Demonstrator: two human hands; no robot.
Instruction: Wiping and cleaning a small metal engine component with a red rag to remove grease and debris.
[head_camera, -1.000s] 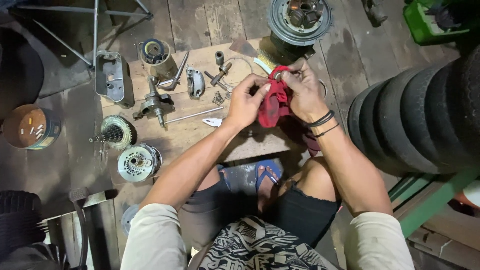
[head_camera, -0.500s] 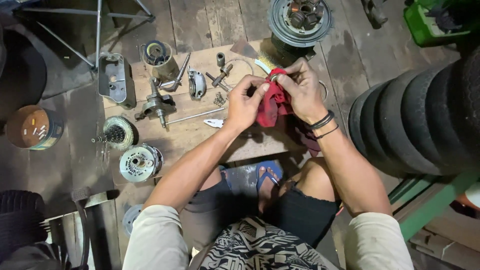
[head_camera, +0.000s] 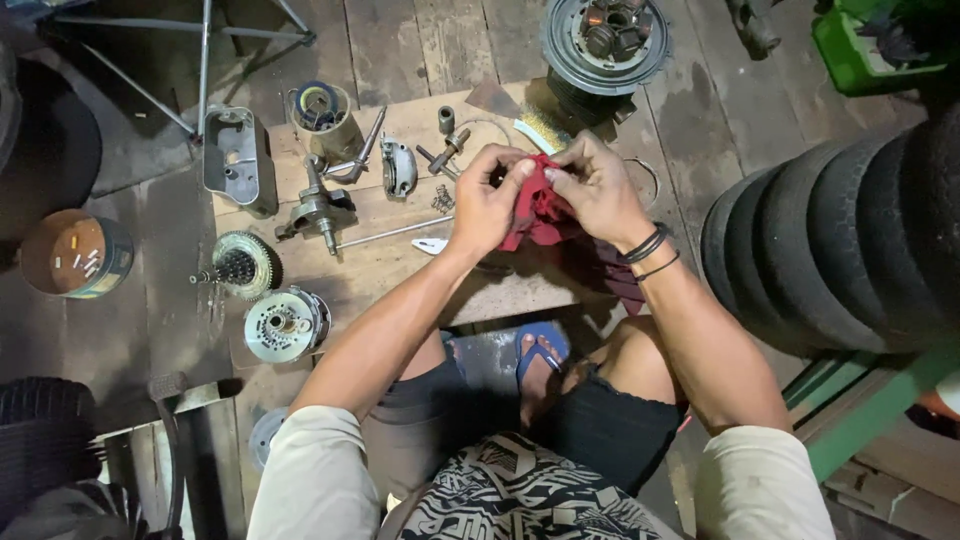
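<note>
Sitting low over a wooden board (head_camera: 400, 275), with a foot in a blue sandal (head_camera: 540, 350) tucked under. Just past the knees, both hands meeting above the board. Left hand (head_camera: 485, 205) closed around a red rag (head_camera: 540, 215), fingers curled tight on it. Right hand (head_camera: 600, 190) closed on the same rag too, thumb and fingertips pinching the top edge. Something small may sit inside the cloth, but hard to tell, since the rag hides it.

Rubbing well probably means holding firm with one hand and turning with the other, keeping the cloth bunched so nothing slips out over the board.

Rag hanging long, running from the pinched top near the fingers down and to the right, loose end drooping toward the right wrist with its black bands (head_camera: 648, 250).

Farther out on the board: a thin metal rod (head_camera: 395, 232), a crank part (head_camera: 315, 210), a small grey cover (head_camera: 398, 168). Off to the left, two round gear pieces (head_camera: 240, 265) and a tin (head_camera: 75, 255). Farthest away, a big round metal drum (head_camera: 605, 35), and black tyres (head_camera: 840, 240) on the right.
</note>
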